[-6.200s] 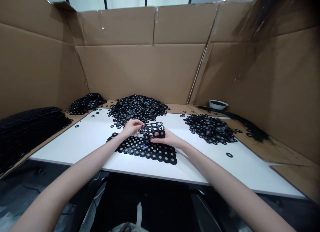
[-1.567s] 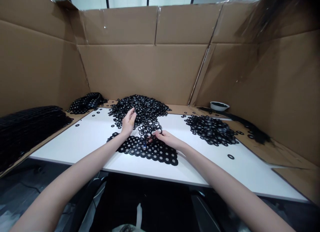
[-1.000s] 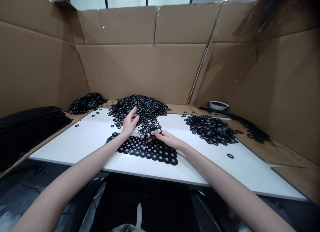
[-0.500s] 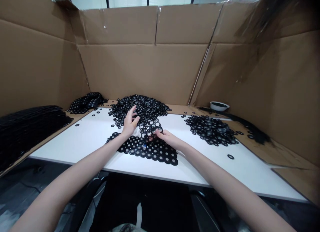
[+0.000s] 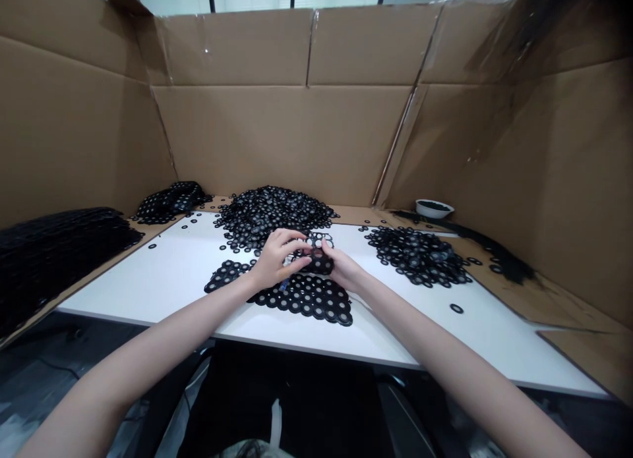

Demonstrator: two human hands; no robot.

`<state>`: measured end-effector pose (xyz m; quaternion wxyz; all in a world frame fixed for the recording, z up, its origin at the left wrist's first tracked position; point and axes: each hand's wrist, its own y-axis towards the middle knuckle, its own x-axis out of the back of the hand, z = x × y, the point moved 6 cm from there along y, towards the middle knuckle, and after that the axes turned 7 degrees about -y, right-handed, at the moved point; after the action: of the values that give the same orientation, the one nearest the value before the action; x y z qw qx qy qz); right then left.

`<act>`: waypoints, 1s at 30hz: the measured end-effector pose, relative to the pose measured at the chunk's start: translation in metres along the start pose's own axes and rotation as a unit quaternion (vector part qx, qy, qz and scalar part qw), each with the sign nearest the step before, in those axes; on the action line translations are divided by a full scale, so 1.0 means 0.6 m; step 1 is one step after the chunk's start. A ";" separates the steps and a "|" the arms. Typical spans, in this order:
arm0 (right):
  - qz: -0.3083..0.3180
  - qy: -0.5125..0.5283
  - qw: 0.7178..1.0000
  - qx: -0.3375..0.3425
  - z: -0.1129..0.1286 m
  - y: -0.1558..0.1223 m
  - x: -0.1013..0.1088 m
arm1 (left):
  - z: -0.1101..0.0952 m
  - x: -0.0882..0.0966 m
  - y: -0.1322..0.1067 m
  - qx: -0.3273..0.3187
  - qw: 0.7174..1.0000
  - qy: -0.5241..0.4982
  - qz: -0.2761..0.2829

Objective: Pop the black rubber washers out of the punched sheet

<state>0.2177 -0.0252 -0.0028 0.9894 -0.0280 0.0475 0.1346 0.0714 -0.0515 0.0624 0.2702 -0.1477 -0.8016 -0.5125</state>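
Both hands meet above a flat black sheet of joined rings [image 5: 306, 298] lying on the white table [image 5: 163, 273]. My left hand [image 5: 277, 257] curls its fingers round a small piece of linked black rings [image 5: 316, 255], and my right hand [image 5: 341, 268] pinches the same piece from the other side. Behind them rises a big heap of loose black rings [image 5: 274, 214]. What the fingertips press on inside the piece is hidden.
A second heap of loose rings [image 5: 418, 252] lies to the right, with a small white bowl [image 5: 434, 209] behind it. Stacked black ring sheets [image 5: 54, 247] sit at the left, another bundle [image 5: 171, 200] at back left. Cardboard walls enclose the table. A single ring [image 5: 455, 308] lies alone.
My left hand came back from the big heap and closed on the ring piece beside my right hand. The piece has been lifted slightly and bunched between both hands.
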 end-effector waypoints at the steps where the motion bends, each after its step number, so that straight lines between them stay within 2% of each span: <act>1: -0.010 0.012 1.000 -0.004 0.000 0.001 0.004 | -0.002 -0.007 -0.001 -0.009 1.000 0.008 0.025; 3: -0.020 0.034 0.999 -0.014 0.000 0.003 0.009 | -0.002 -0.019 -0.003 -0.022 0.998 0.021 0.062; 6: -0.019 0.035 0.999 -0.020 0.003 0.002 0.010 | 0.004 -0.027 -0.004 -0.029 0.996 0.034 0.079; 13: 0.006 0.006 1.000 0.015 0.014 -0.005 -0.006 | 0.013 -0.016 -0.002 0.000 0.999 0.020 0.042; 18: 0.030 -0.010 0.999 0.009 0.008 -0.011 -0.014 | 0.013 -0.006 0.000 0.022 1.000 0.012 0.017; 22: 0.057 -0.044 0.997 0.029 0.009 -0.018 -0.022 | 0.019 -0.004 0.000 0.042 0.999 0.005 0.016; 30: 0.071 -0.134 0.986 0.067 0.018 -0.027 -0.027 | 0.027 -0.008 -0.001 0.052 0.998 -0.013 0.021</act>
<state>0.2076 -0.0440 0.0100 0.9743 0.0598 -0.0747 0.2038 0.0704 -0.0366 0.0538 0.2782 -0.1570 -0.8271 -0.4625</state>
